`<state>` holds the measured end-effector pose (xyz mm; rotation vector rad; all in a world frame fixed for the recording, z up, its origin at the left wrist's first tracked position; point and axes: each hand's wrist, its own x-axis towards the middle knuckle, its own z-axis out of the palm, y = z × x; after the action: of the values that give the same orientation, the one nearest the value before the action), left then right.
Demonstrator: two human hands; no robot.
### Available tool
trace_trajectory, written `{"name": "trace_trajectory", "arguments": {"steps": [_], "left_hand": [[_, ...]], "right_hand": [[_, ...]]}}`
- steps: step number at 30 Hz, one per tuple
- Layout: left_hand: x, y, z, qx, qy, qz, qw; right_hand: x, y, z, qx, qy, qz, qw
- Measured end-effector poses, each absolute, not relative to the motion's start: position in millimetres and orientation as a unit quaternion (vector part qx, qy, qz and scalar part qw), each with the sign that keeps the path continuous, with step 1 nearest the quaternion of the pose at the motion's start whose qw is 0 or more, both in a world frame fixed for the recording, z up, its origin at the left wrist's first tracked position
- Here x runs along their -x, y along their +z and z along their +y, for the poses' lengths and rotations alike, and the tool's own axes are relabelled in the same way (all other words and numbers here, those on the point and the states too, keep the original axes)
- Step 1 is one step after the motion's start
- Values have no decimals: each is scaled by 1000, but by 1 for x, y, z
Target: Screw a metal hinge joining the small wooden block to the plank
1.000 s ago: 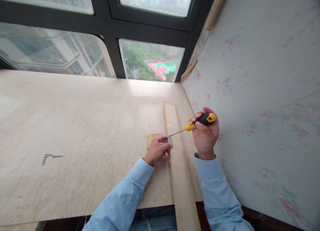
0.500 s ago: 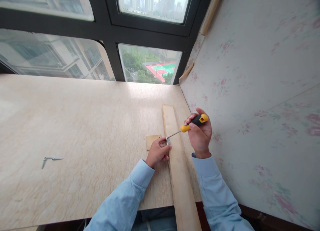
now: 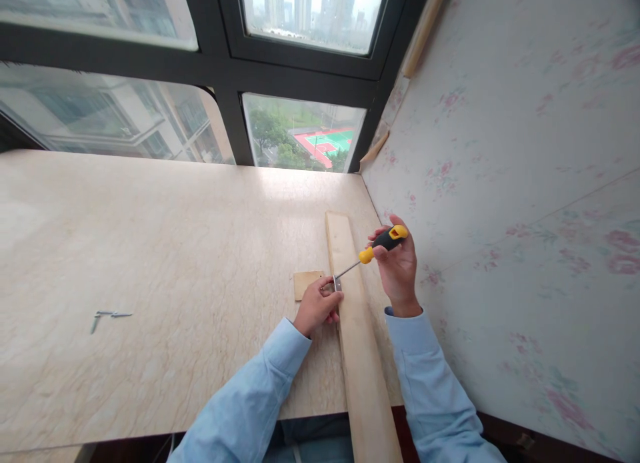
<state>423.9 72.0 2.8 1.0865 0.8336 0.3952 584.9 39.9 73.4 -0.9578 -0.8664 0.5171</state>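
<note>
My right hand (image 3: 397, 266) grips a screwdriver (image 3: 383, 242) with a black and yellow handle; its metal shaft slants down to the left onto a small metal bracket (image 3: 337, 284) at the left edge of a long wooden plank (image 3: 357, 343). My left hand (image 3: 316, 306) is closed, its fingertips pinching the bracket against the plank's edge. A small square wooden piece (image 3: 305, 283) lies flat just left of the plank, partly under my left fingers. The plank runs from the table's middle right towards me and sticks out past the front edge.
The work lies on a pale marble-patterned table (image 3: 165, 263). Several loose screws (image 3: 107, 316) lie far left. A floral-papered wall (image 3: 500, 183) stands close on the right, and a dark-framed window (image 3: 300, 56) runs along the back.
My right hand and the screwdriver handle have shifted slightly left and lower in view, with the grip turning a little. The left hand stays on the bracket. The camera tilted slightly.
</note>
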Motion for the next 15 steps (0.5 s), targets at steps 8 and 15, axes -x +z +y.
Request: {"name": "trace_trajectory", "arguments": {"steps": [8, 15], "left_hand": [[-424, 3, 72, -491, 180, 387, 759], [-425, 3, 71, -482, 182, 394, 761]], "right_hand": [[-583, 69, 35, 467, 226, -425, 741], [-576, 73, 37, 462, 231, -459, 723]]}}
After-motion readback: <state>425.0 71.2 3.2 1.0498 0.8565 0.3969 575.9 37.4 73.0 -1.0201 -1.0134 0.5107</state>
